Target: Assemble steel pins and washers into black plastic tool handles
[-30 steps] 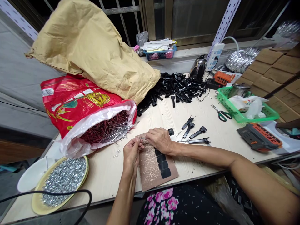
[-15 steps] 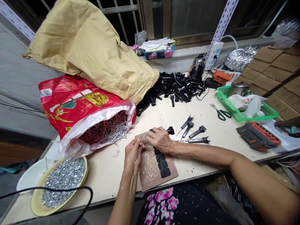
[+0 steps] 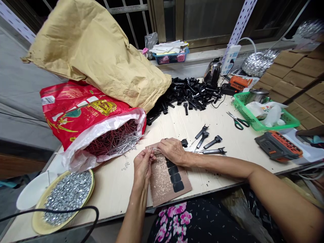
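Note:
Over the top of a brown board [image 3: 162,189], my left hand [image 3: 143,163] pinches the tip of a thin metal rod [image 3: 155,149]. My right hand [image 3: 174,151] is closed around the rod's other end, palm down, and hides what else it may hold. Black square pads [image 3: 176,178] run down the board beside its worn, speckled surface. Just right of my right hand lie several black plastic pieces [image 3: 213,142], with thin metal rods sticking out of some. A few tiny metal bits [image 3: 125,166] are on the table left of my left hand.
A red bag [image 3: 83,111] of long reddish and silver rods lies at left, below a tan sack [image 3: 101,57]. A yellow bowl [image 3: 37,219] holds small metal parts. Behind are piled black pieces [image 3: 189,92]; scissors [image 3: 238,121], a green basket [image 3: 263,125] and a battery pack [image 3: 278,146] are right.
Both hands stay in nearly the same place, with the rod still between them. My right hand's fingers have shifted slightly; the whole view has moved a little.

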`<state>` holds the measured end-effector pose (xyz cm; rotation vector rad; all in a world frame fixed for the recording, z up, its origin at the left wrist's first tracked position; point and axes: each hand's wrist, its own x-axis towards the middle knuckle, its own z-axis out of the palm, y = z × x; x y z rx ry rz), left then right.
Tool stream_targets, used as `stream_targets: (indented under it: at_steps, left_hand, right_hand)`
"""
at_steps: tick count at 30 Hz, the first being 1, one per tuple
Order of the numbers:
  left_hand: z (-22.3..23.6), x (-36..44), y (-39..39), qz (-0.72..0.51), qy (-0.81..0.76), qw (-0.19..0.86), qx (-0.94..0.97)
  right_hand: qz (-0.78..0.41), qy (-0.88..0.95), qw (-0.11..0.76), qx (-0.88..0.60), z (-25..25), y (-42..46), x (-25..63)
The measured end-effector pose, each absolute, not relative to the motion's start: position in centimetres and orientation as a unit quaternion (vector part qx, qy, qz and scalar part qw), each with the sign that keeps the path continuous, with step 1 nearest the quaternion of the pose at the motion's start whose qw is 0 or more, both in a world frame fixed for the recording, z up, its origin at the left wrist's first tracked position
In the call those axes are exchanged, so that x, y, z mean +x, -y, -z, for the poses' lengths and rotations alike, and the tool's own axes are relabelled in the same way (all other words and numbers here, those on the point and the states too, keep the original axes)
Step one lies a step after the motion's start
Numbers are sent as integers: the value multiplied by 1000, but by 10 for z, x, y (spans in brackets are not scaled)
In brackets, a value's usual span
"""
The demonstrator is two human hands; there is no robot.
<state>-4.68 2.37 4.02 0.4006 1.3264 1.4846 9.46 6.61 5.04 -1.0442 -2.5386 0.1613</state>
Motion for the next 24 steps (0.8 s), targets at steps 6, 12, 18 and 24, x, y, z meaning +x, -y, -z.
stream_targets:
  at_steps: [6, 12, 18, 24]
  left_hand:
    - [-43, -46, -23, -610, -560, 526, 193]
    - [-41, -45, -23, -597, -559, 543, 191]
    - [-41, -43, -22, -611, -538, 548, 194]
    - [-45, -41, -21, -607, -542, 548, 194]
  right_hand:
    - [-183, 881, 202, -387, -49, -70, 102]
    - [-228, 863, 221, -393, -49, -74, 108]
    - [-234, 855, 230, -402, -48, -74, 112]
    - [-238, 850, 247, -400, -44, -76, 117]
